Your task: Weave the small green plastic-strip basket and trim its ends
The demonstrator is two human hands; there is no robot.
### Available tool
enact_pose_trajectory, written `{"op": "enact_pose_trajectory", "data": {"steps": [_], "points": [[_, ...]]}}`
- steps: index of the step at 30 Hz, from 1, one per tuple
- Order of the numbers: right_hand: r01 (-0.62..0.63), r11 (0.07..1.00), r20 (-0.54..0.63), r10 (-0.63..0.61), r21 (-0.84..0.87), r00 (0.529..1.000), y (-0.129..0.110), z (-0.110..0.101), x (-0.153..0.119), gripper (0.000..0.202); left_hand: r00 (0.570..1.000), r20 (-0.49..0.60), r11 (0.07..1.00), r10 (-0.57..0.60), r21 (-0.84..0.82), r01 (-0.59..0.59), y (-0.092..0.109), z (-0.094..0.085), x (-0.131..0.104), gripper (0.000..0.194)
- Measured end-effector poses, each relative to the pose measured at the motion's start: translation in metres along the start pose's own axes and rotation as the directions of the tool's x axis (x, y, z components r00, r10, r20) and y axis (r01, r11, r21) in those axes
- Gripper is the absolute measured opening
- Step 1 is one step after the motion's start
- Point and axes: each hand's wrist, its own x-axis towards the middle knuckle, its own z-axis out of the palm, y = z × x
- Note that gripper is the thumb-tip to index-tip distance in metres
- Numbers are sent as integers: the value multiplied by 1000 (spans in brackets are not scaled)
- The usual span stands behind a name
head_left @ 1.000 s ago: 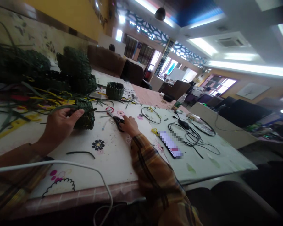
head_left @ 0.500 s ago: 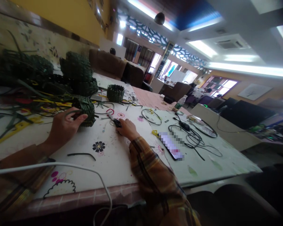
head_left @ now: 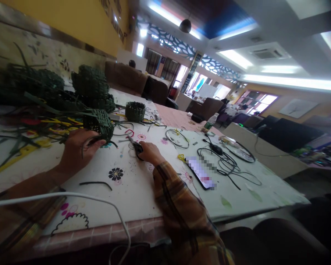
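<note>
Well back from the bench's [head_left: 135,195] near edge, your left grip [head_left: 77,149] pinches a basket [head_left: 100,123]; your right grip [head_left: 151,152] clasps scissors [head_left: 138,148].

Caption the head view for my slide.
Left hand holds a green woven basket while the right hand grips black-handled scissors above a flower-patterned tablecloth.
</note>
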Motion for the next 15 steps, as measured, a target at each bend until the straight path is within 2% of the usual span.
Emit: {"op": "enact_pose_trajectory", "data": {"steps": [5,10,13,15], "points": [[-28,998,28,26,57,999,-2,0,-3,47,999,-32,1000,-11,-7,10,1,-2,2,34],[-65,987,9,65,144,998,-8,-1,-1,29,984,-85,985,-153,-87,146,-7,-1,2,37],[-7,969,-41,17,248,999,-13,-4,-1,36,957,-102,959,-271,-108,261,-14,-5,6,38],[117,917,-115,-79,380,990,-17,-3,-3,49,940,-99,944,-327,-77,321,-19,-11,10,39]]}}
